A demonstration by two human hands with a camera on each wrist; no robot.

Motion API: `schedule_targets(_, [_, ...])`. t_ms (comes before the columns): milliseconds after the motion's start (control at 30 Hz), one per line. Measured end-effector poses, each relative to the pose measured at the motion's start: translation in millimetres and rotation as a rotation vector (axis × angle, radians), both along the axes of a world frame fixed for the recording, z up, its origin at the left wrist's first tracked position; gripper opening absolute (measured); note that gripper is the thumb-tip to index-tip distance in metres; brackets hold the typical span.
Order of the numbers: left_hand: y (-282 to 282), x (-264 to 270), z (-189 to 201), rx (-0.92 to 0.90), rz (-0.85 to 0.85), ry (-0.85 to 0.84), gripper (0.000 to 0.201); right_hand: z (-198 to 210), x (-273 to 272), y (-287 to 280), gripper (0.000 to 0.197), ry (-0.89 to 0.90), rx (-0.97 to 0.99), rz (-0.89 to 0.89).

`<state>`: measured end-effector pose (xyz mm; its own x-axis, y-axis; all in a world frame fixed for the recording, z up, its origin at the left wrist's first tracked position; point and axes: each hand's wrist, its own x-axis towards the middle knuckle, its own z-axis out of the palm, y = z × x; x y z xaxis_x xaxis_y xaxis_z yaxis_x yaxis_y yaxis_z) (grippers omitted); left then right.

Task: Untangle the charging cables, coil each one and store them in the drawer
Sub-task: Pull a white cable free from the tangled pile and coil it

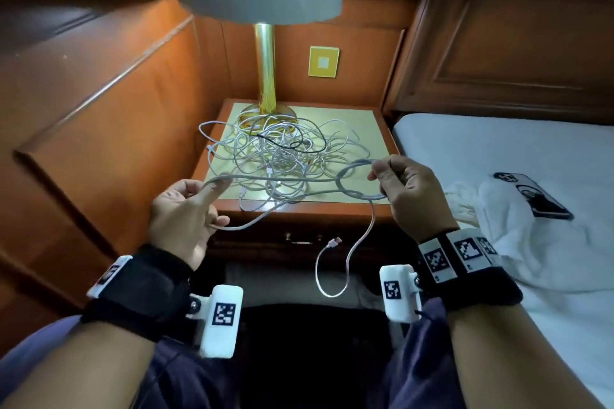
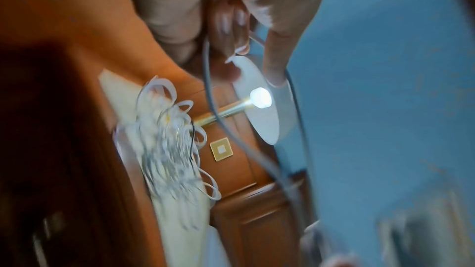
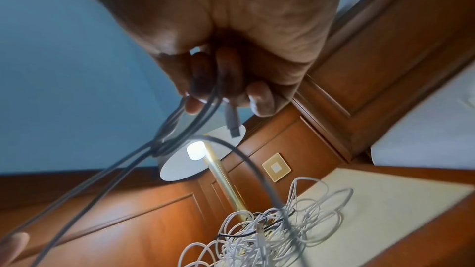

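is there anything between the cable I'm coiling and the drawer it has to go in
Yes: the drawer under the nightstand top is shut, so it must be opened first. Both hands are busy: the right hand grips the coiled grey cable, the left hand holds its run. Nothing else visible blocks the way.

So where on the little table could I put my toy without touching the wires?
The nightstand's right strip, between the cable tangle and the bed, is bare. A thin strip at the back left corner beside the lamp base is bare too. The middle and front are crowded with wires.
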<state>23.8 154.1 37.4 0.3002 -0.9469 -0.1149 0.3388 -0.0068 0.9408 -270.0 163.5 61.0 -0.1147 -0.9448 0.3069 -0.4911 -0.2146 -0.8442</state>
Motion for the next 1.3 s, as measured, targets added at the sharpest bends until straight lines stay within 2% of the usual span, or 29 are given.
schedule_targets(33, [-1.1, 1.7, 1.0, 0.031, -0.051, 0.065, 0.044, 2.4, -0.5, -3.8, 0.027, 0.039, -0.026, -0.019])
schedule_targets(67, [-2.7, 3.7, 3.3, 0.030, -0.073, -0.004, 0.046, 4.3, -3.5, -8.2, 0.026, 0.070, -0.050, -0.049])
schedule_targets(100, [-5.4, 7.1, 5.3, -0.010, -0.078, -0.232, 0.048, 4.8, -8.8, -12.5, 0.024, 0.107, -0.076, -0.087])
schedule_targets(167, [-14.6, 13.3, 7.7, -0.071, 0.022, -0.915, 0.055, 4.8, -19.9, -19.3, 0.018, 0.210, -0.118, -0.155])
schedule_targets(200, [-17.7, 13.3, 10.1, -0.082, 0.074, -1.118, 0.056, 2.9, -23.2, -21.3, 0.016, 0.256, -0.130, -0.181])
schedule_targets(233, [-21.5, 12.6, 9.6, -0.088, 0.096, -1.167, 0.056, 0.3, -24.8, -23.3, 0.016, 0.281, -0.135, -0.204])
schedule_targets(267, [-26.4, 12.5, 6.8, -0.079, 0.083, -1.109, 0.055, -2.1, -24.9, -25.3, 0.018, 0.284, -0.139, -0.225])
schedule_targets(300, [-29.3, 9.3, 6.1, -0.051, 0.038, -0.911, 0.054, -4.2, -24.0, -27.3, 0.020, 0.274, -0.142, -0.243])
schedule_targets(367, [-35.0, 6.1, 6.0, 0.010, -0.092, -0.357, 0.051, -4.8, -24.7, -31.7, 0.022, 0.239, -0.132, -0.268])
schedule_targets(400, [-36.6, 6.3, 5.7, 0.021, -0.121, -0.249, 0.053, -4.0, -27.8, -33.0, 0.022, 0.223, -0.117, -0.275])
schedule_targets(433, [-37.3, 6.9, 7.1, -0.002, -0.129, -0.334, 0.055, -1.7, -32.4, -33.8, 0.022, 0.218, -0.104, -0.282])
schedule_targets(533, [-35.9, 5.9, 13.1, -0.174, 0.076, -1.114, 0.048, 3.2, -44.5, -33.5, 0.023, 0.241, -0.081, -0.307])
schedule_targets(567, [-36.3, 6.3, 12.6, -0.238, 0.143, -1.233, 0.046, 2.8, -46.1, -33.9, 0.024, 0.247, -0.089, -0.321])
schedule_targets(600, [-37.1, 6.1, 10.2, -0.244, 0.166, -1.248, 0.047, 1.9, -46.4, -34.3, 0.025, 0.249, -0.094, -0.334])
schedule_targets(633, [-39.2, 5.3, 8.2, -0.190, 0.162, -1.186, 0.050, 1.0, -46.0, -35.0, 0.026, 0.247, -0.093, -0.347])
schedule_targets(733, [-46.6, 7.1, 5.1, 0.024, -0.029, -0.675, 0.061, -1.8, -48.6, -36.2, 0.025, 0.218, -0.062, -0.383])
schedule_targets(767, [-46.0, 6.7, 6.2, 0.025, -0.055, -0.631, 0.060, -0.9, -50.3, -35.3, 0.025, 0.213, -0.063, -0.394])
schedule_targets(800, [-43.0, 5.9, 9.2, -0.015, -0.028, -0.730, 0.058, -0.2, -51.9, -33.9, 0.025, 0.218, -0.071, -0.405])
schedule_targets(867, [-37.3, 5.4, 15.1, -0.166, 0.056, -1.106, 0.048, 0.2, -54.5, -32.2, 0.026, 0.231, -0.102, -0.427])
schedule_targets(900, [-36.5, 5.6, 14.4, -0.228, 0.066, -1.218, 0.042, -0.2, -54.5, -31.8, 0.025, 0.221, -0.115, -0.441])
schedule_targets(933, [-34.5, 4.8, 14.3, -0.238, 0.027, -1.254, 0.037, 0.1, -52.8, -31.6, 0.026, 0.190, -0.116, -0.443])
schedule_targets(1067, [-36.2, 8.8, 7.3, 0.007, -0.232, -1.005, 0.042, 1.4, -42.4, -27.7, 0.027, 0.085, -0.053, -0.310])
schedule_targets(1100, [-36.5, 10.0, 6.5, 0.008, -0.222, -0.988, 0.037, 1.8, -42.1, -25.5, 0.026, 0.082, -0.054, -0.305])
schedule_targets(1200, [-38.4, 15.4, 10.0, -0.033, -0.047, -1.106, 0.004, 6.4, -46.2, -19.0, 0.026, 0.027, -0.103, -0.362])
schedule_targets(1300, [-37.4, 15.9, 9.1, -0.032, -0.074, -1.091, 0.010, 9.4, -45.0, -16.2, 0.025, -0.052, -0.101, -0.341])
